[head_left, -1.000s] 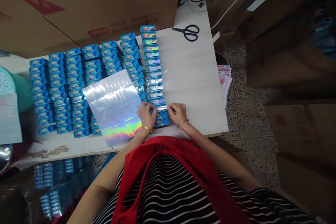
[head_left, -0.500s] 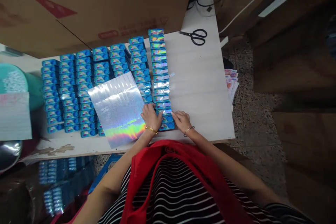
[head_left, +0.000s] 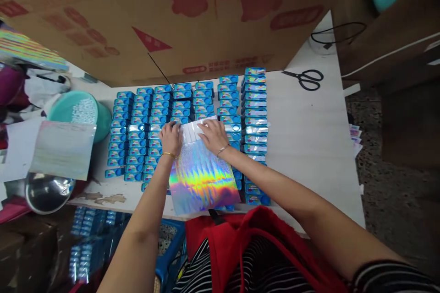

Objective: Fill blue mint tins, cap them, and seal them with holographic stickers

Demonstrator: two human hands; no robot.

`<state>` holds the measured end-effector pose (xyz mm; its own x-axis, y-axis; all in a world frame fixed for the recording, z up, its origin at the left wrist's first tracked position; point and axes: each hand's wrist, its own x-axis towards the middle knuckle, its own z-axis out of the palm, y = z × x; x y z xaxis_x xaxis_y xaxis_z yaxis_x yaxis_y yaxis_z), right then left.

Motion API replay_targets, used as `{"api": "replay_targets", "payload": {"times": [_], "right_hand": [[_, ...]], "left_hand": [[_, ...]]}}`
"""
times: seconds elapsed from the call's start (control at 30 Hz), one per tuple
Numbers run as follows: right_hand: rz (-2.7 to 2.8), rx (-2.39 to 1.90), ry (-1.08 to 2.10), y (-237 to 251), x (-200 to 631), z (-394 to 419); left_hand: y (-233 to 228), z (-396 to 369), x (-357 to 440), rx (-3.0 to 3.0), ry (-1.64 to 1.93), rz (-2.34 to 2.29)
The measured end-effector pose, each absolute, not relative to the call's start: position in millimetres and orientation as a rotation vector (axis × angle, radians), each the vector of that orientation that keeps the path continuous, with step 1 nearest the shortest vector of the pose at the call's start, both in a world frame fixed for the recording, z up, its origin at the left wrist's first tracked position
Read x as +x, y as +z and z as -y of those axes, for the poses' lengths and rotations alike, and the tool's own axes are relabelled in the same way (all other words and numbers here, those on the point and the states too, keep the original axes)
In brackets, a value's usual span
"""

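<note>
A shiny holographic sticker sheet (head_left: 202, 174) lies across rows of small blue boxes (head_left: 137, 132) on a white table (head_left: 309, 137). My left hand (head_left: 171, 138) rests on the sheet's upper left corner, fingers pressed down on it. My right hand (head_left: 213, 135) lies flat on the sheet's top edge, fingertips at the strips there. The rightmost column of boxes (head_left: 254, 114) carries shiny stickers. Whether either hand pinches a strip cannot be made out.
A large cardboard box (head_left: 192, 18) stands behind the blue boxes. Black scissors (head_left: 304, 78) lie at the back right. A teal bowl (head_left: 77, 112), another holographic sheet (head_left: 62, 149) and a metal bowl (head_left: 48, 192) sit at the left. More blue boxes fill a crate (head_left: 85, 238) below.
Both hands have left the near end of the stickered column and moved left onto the top of the holographic sheet. The camera has swung left and forward.
</note>
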<state>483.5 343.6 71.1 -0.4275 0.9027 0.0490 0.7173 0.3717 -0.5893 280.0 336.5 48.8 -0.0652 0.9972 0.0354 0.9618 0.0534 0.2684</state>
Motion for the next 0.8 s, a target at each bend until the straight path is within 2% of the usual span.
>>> {"api": "replay_targets", "payload": {"times": [0.23,0.5,0.8], "right_hand": [[2.487,-1.352,0.679,48,423,-378],[2.513,-1.319,0.743,41,420,-384],[2.485,-1.399,0.768,42,419,-384]], "left_hand": [[31,-337,269,2.028,0.472,-2.092],[42,-331,256,2.184,0.406,-1.833],[45,-303,268,2.078,0.488,-1.831]]}}
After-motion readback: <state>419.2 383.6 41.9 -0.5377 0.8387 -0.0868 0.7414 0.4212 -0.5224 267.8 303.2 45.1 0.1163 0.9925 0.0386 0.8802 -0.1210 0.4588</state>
